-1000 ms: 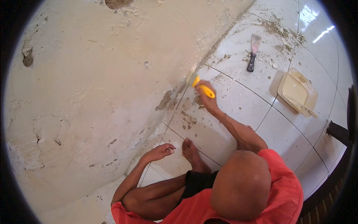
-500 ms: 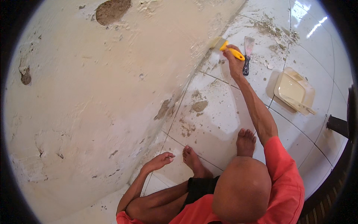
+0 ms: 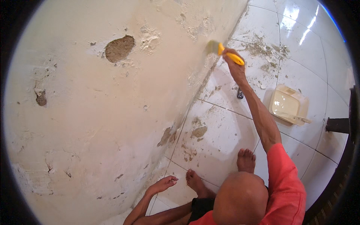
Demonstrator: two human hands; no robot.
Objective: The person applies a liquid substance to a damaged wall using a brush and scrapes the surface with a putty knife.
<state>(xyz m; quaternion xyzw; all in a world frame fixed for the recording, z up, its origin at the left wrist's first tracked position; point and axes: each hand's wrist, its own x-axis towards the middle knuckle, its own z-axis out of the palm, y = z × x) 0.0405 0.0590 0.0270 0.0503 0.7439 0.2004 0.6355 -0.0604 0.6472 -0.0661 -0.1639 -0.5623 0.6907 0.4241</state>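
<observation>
My right hand (image 3: 235, 65) is closed round the yellow handle of a paintbrush (image 3: 235, 58). Its bristles, smeared by motion, meet the cream wall (image 3: 123, 90) just above the floor line. Under my right forearm lies a scraper (image 3: 240, 93); only its dark handle end shows, the rest is hidden. My left hand (image 3: 165, 183) hangs low near the foot of the wall, fingers loosely bent and parted from the thumb, with nothing visible in it. To the right of my right forearm, a cream tray (image 3: 275, 108) holds pale liquid, and a flat stick or brush (image 3: 294, 117) rests across its edge.
Plaster crumbs (image 3: 264, 52) litter the white tiled floor (image 3: 300, 75) along the wall. The wall has a large brown hole (image 3: 120, 48) and several chipped patches. A dark furniture leg (image 3: 337, 125) juts in at the right. My bare feet stand on the tiles.
The brush in my right hand has moved from the wall's base up onto the wall surface. My forearm now covers most of the scraper. The whole view has shifted, with the wall holes appearing lower.
</observation>
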